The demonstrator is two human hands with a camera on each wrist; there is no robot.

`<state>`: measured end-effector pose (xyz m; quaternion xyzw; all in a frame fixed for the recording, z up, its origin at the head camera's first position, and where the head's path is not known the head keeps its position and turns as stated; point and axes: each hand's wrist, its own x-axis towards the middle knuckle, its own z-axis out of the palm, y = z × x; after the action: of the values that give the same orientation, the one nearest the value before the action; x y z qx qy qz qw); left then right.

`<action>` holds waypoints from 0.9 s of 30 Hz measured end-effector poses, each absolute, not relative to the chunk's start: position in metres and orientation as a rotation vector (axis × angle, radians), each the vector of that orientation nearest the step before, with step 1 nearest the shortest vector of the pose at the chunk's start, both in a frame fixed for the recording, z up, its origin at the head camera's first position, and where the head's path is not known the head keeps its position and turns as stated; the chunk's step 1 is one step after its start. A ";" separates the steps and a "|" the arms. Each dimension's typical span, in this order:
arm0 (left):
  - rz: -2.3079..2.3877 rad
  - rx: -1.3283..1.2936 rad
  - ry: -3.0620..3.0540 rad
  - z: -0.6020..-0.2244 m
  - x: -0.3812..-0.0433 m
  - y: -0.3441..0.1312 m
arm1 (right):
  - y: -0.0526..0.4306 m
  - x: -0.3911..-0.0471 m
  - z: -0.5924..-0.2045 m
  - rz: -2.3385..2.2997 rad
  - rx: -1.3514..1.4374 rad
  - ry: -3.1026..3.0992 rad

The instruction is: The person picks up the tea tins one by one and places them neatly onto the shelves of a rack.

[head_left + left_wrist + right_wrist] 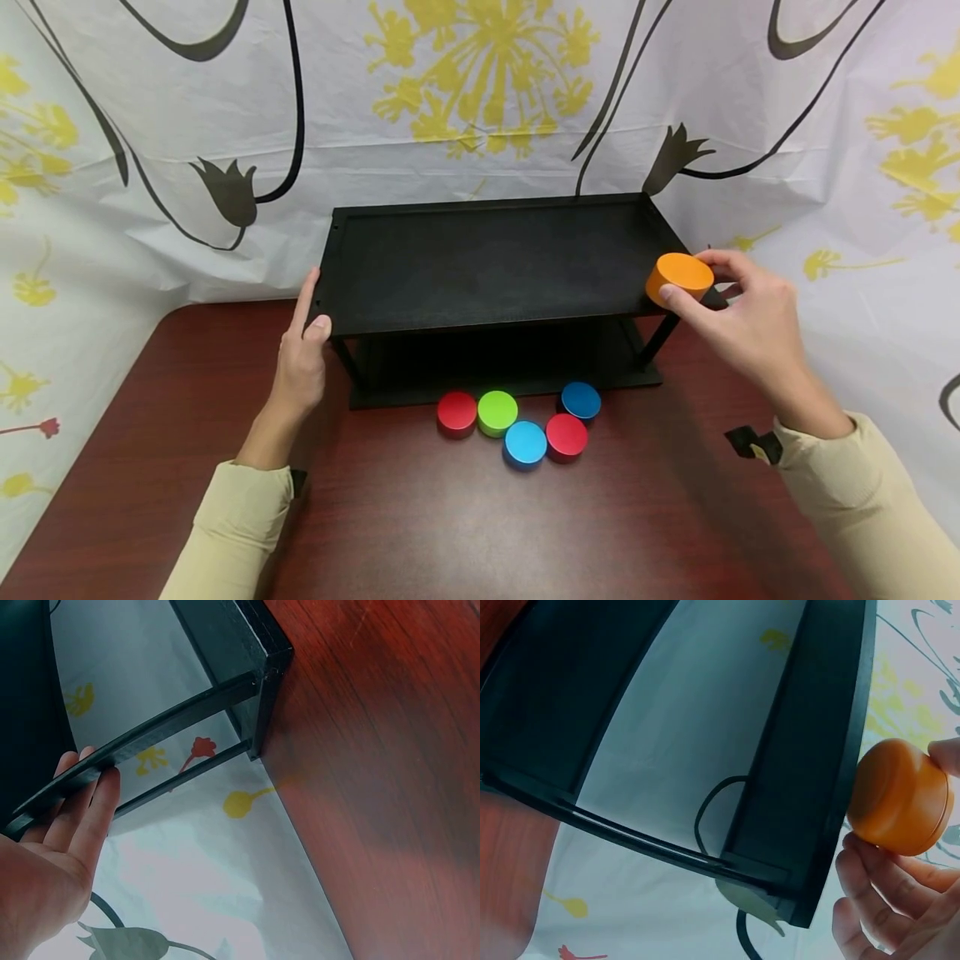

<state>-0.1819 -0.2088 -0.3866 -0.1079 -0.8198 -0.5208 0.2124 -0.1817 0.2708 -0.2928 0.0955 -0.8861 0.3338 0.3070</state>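
Observation:
A two-tier black shelf (480, 267) stands on the table. At its left end, my left hand (303, 358) holds the edge of the top tier, thumb over the front corner. In the left wrist view, several fingers of that hand (71, 825) lie against the shelf's black edge. My right hand (750, 308) grips an orange round container (681, 279) between thumb and fingers, by the top tier's right front corner. The right wrist view shows this orange container (900, 799) beside the black edge; whether it touches the shelf, I cannot tell.
In front of the shelf sit several round containers: a red one (457, 414), a green one (497, 413), a light blue one (525, 444), another red one (566, 437) and a dark blue one (581, 402). A patterned white cloth (480, 100) hangs behind the table (450, 525).

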 end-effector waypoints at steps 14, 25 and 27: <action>-1.453 -0.257 -2.278 -0.386 -0.182 -0.207 | 0.273 -0.192 -0.299 0.802 0.198 -2.397; -1.429 -0.220 -2.291 -0.387 -0.182 -0.207 | 0.273 -0.198 -0.298 0.773 0.145 -2.437; -1.450 -0.212 -2.283 -0.388 -0.182 -0.206 | 0.273 -0.199 -0.298 0.770 0.140 -2.446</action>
<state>-0.1821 -0.2064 -0.3880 -0.0765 -0.8223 -0.5222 0.2128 -0.1990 0.2733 -0.2980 0.0523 -0.9136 0.2876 0.2826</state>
